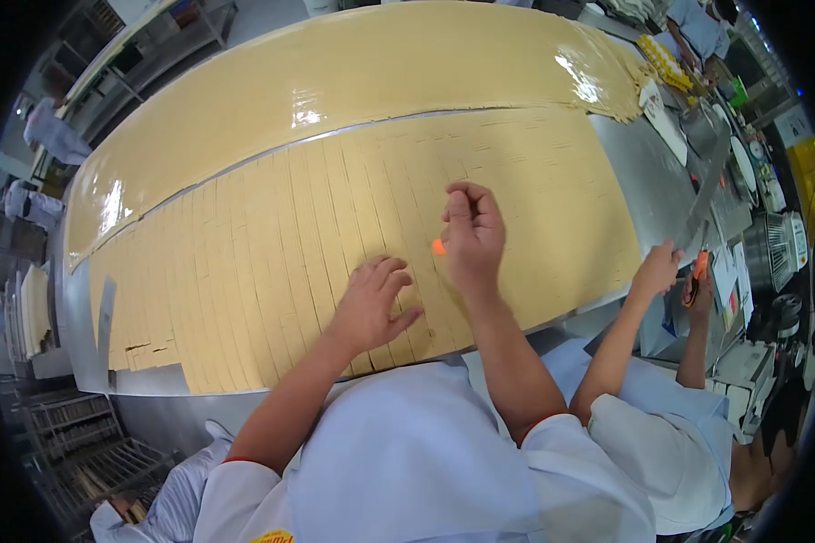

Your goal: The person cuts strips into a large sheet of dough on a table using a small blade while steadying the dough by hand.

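Note:
A broad sheet of pale yellow dough (534, 199) covers the table in front of me, its left and middle part cut into long narrow strips. My left hand (371, 308) is over the strips near the front edge, fingers apart and holding nothing. My right hand (474, 235) is closed above the sheet, to the right of the strips. Beside it shows the bright orange end (439, 246) of a tool, apparently in my grip; the rest is hidden. Small torn gaps show at the sheet's lower left corner.
Behind lies a second, shiny dough mass (380, 54). A metal straightedge (107, 312) rests at the left edge. On my right, a co-worker's hand (656, 269) holds a long metal blade (704, 195); their other hand has an orange-handled tool (700, 267). Racks (81, 434) stand lower left.

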Tool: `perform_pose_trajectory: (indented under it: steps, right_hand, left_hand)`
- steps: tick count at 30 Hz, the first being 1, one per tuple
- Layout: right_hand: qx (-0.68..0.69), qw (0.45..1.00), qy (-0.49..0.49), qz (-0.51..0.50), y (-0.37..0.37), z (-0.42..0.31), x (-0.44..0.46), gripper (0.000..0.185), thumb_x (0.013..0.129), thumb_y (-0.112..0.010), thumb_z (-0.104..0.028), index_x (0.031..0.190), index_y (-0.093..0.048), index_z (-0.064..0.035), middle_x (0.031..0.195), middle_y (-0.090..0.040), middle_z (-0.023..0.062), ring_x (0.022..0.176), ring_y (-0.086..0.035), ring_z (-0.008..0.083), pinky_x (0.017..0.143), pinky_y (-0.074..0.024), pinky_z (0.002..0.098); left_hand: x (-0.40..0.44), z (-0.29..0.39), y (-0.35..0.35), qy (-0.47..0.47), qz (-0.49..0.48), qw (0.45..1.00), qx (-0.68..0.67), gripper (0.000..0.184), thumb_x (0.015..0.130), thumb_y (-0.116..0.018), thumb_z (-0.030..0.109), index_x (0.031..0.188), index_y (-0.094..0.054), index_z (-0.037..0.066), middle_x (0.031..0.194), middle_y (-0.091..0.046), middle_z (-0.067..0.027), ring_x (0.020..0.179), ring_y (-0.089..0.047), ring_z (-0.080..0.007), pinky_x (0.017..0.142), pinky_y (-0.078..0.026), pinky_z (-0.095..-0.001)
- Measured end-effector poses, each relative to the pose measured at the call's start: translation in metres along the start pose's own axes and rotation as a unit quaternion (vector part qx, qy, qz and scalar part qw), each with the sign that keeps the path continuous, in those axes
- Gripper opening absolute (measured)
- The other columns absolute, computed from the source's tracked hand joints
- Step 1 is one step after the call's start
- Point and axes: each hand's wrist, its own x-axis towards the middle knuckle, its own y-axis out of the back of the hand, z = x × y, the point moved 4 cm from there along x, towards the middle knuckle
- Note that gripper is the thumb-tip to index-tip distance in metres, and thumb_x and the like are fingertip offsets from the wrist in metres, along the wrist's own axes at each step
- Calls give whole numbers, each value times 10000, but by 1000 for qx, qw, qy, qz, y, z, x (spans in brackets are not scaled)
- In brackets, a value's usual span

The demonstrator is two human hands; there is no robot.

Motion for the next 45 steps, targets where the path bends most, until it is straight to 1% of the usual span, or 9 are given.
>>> perform_pose_trajectory:
  steps: [1, 3, 7, 10, 12, 15, 19, 22, 45]
  right_hand:
    - [1, 1000, 2, -5, 0, 19, 0, 147, 1141, -605, -162, 1183, -669, -37, 826, -572, -27, 572, -403, 1, 491, -351, 206]
    - [-77, 995, -57, 20, 3, 60, 0, 171, 1128, -600, -160, 1129, -689, -15, 828, -611, -11, 742, -526, 41, 652, -437, 230]
    - [-63, 996, -59, 11, 8, 59, 4, 186, 1124, -588, -157, 1116, -700, -10, 815, -610, -8, 722, -526, 49, 645, -443, 238]
    - [-87, 994, -65, 5, 4, 46, 3, 189, 1130, -592, -166, 1126, -702, -13, 815, -610, -14, 714, -530, 51, 648, -450, 245]
    - [-144, 986, 84, -8, -12, 6, -3, 181, 1148, -581, -179, 1168, -685, -32, 823, -581, -27, 592, -429, 15, 509, -348, 217]
    - [-42, 998, 19, -47, -30, -29, -13, 195, 1161, -561, -190, 1177, -673, -31, 811, -578, -28, 605, -445, 26, 521, -362, 217]
    - [-72, 996, 7, -50, -36, 46, -17, 206, 1173, -535, -192, 1174, -662, -30, 790, -568, -28, 607, -444, 29, 520, -362, 218]
    - [-49, 993, -106, -20, -29, 42, -17, 206, 1177, -524, -187, 1167, -657, -30, 776, -555, -28, 602, -438, 28, 516, -359, 216]
    - [29, 996, -21, 79, 8, 6, 20, 196, 1170, -506, -154, 1153, -645, -18, 761, -547, -17, 609, -451, 35, 524, -375, 227]
  left_hand:
    - [2, -3, -10, 3, -24, 1000, 18, 542, 931, -812, 448, 1240, -663, 28, 1533, -530, -184, 1524, -405, -428, 1231, -346, -602]
    - [6, -6, -25, -15, -47, 997, 58, 613, 949, -775, 501, 1300, -651, 14, 1547, -523, -183, 1553, -374, -423, 1265, -300, -617]
    - [7, -18, -39, -31, -79, 990, 116, 803, 969, -696, 629, 1437, -613, -18, 1564, -517, -177, 1597, -322, -427, 1331, -181, -645]
    - [8, -20, -41, -40, -71, 989, 121, 768, 949, -726, 625, 1368, -636, -13, 1560, -525, -170, 1591, -324, -440, 1327, -179, -652]
    - [12, -21, -29, -17, -68, 994, 83, 729, 943, -732, 628, 1302, -648, -1, 1558, -529, -168, 1591, -326, -440, 1324, -173, -660]
    - [3, -27, -8, 11, -35, 999, 28, 657, 935, -746, 624, 1194, -648, 28, 1534, -551, -165, 1587, -336, -443, 1320, -162, -677]
    - [-11, -30, -5, -5, -44, 998, 50, 575, 974, -705, 601, 1108, -648, 45, 1492, -591, -154, 1567, -381, -428, 1322, -166, -675]
    - [-18, -32, -9, -37, -33, 994, 93, 597, 972, -704, 606, 1146, -669, 35, 1465, -613, -151, 1562, -386, -431, 1320, -166, -678]
    - [39, -17, -30, -36, -97, 989, 106, 747, 973, -700, 634, 1340, -593, -7, 1606, -470, -167, 1616, -289, -404, 1331, -161, -664]
